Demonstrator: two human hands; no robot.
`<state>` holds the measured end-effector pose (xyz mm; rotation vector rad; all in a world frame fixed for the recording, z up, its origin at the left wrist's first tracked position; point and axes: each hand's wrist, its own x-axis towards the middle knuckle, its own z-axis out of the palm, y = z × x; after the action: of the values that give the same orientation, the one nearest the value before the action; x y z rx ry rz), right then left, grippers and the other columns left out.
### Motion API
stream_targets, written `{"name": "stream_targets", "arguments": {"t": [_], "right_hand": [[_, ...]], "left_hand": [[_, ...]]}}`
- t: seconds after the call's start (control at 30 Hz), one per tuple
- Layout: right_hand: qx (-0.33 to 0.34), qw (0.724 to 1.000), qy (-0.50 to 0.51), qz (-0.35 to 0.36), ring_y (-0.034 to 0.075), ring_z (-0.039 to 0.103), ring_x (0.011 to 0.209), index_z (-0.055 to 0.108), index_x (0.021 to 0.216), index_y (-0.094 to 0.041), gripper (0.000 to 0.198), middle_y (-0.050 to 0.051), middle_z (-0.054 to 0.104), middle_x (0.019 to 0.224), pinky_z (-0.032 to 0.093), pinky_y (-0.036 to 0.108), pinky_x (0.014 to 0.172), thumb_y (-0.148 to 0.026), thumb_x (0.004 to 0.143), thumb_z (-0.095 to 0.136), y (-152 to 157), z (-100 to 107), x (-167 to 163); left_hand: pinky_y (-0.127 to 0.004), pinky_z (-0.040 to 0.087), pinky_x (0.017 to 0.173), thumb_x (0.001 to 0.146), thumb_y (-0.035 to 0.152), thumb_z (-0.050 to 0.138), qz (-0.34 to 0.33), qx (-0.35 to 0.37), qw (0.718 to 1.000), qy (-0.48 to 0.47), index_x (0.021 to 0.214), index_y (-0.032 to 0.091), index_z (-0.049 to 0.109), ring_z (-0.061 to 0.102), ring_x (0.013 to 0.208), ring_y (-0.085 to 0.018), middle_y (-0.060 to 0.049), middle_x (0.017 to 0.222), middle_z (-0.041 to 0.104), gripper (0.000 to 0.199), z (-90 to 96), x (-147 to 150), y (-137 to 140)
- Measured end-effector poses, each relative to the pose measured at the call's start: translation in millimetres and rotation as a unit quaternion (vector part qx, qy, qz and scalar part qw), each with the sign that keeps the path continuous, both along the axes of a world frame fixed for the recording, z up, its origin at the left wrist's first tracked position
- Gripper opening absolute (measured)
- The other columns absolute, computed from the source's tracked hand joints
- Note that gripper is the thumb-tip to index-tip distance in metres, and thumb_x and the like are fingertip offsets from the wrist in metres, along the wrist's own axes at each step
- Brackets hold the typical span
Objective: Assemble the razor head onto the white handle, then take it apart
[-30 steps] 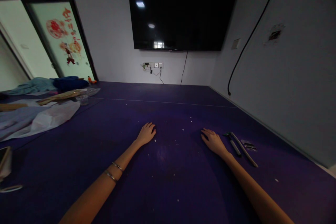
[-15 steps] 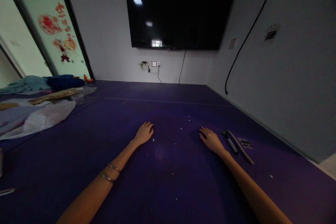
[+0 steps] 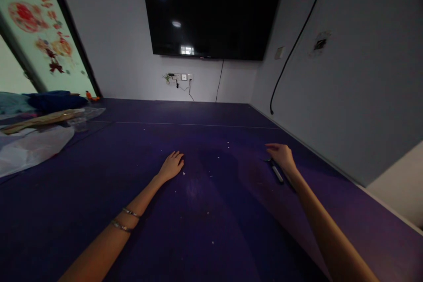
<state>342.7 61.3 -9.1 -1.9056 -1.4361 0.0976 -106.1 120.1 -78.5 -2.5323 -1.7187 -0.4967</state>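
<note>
On the left of centre, my left hand [image 3: 172, 165] lies flat on the purple tabletop [image 3: 109, 194], fingers spread and nothing in it. Two bracelets circle that forearm. To the right, my right hand [image 3: 280, 157] is over a slim tool with a grey handle [image 3: 276, 173] and a dark narrow head pointing left. Its fingers point left, with a small gap between thumb and forefinger, and I see nothing between them. Whether it touches the tool I cannot tell. The long pale curved handle beside the tool is hidden by my hand and forearm.
Small white scraps [image 3: 218, 157] are scattered over the tabletop. Clear plastic [image 3: 39, 147], a brown flat piece [image 3: 42, 120] and blue cloth [image 3: 56, 100] lie at the left. A black cable [image 3: 280, 79] hangs down the right wall. A television [image 3: 214, 9] is on the far wall.
My right hand has lifted and moved right, from beside the tools to over them. My left hand stays flat on the tabletop. The view has turned slightly right.
</note>
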Motion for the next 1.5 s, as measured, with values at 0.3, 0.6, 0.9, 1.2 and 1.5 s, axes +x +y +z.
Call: {"name": "stream_targets", "arguments": {"t": [0.3,0.6,0.9,1.2,1.5], "right_hand": [[-0.170,0.980,-0.103,-0.016,0.020,0.065,0.070,0.072,0.080,-0.013,0.022,0.006,0.068,0.067,0.039,0.021,0.053,-0.026,0.070,0.057,-42,-26,35],[-0.212,0.967,-0.136,-0.033,0.021,0.064,0.072,0.070,0.081,-0.015,0.019,0.009,0.068,0.074,0.038,0.022,0.056,-0.021,0.065,0.062,-48,-36,26],[-0.203,0.971,-0.127,-0.017,0.020,0.065,0.071,0.071,0.077,-0.014,0.016,0.009,0.069,0.073,0.039,0.021,0.056,-0.017,0.066,0.060,-55,-26,17],[-0.138,0.983,-0.112,0.038,0.019,0.065,0.071,0.072,0.080,-0.016,0.020,0.009,0.071,0.075,0.036,0.021,0.053,-0.019,0.072,0.055,-45,8,-36],[-0.068,0.975,-0.156,0.142,0.017,0.063,0.069,0.070,0.077,-0.017,0.019,0.007,0.069,0.075,0.032,0.021,0.054,-0.015,0.077,0.050,-51,30,-133]], "left_hand": [[-0.042,0.028,0.106,0.087,0.032,0.033,-0.003,0.018,1.000,0.001,0.122,0.009,0.053,0.036,0.129,-0.027,-0.014,0.133,0.048,0.046,-3.9,-2,5],[-0.041,0.027,0.107,0.087,0.032,0.033,-0.008,0.018,1.000,0.006,0.123,0.007,0.053,0.036,0.129,-0.028,-0.016,0.133,0.047,0.048,-4.5,-2,7],[-0.044,0.030,0.105,0.085,0.031,0.038,0.009,0.006,1.000,-0.007,0.119,0.012,0.056,0.038,0.127,-0.028,-0.014,0.132,0.049,0.043,3.4,0,3],[-0.030,0.041,0.093,0.081,0.024,0.048,-0.149,-0.029,0.970,-0.188,0.093,0.017,0.068,0.059,0.101,-0.018,-0.007,0.106,0.067,0.025,60.9,93,-33],[-0.021,0.039,0.043,0.083,0.047,0.043,-0.105,-0.253,0.901,-0.336,0.072,0.010,0.065,0.055,0.049,-0.012,-0.006,0.066,0.065,0.045,79.0,176,-51]]}}
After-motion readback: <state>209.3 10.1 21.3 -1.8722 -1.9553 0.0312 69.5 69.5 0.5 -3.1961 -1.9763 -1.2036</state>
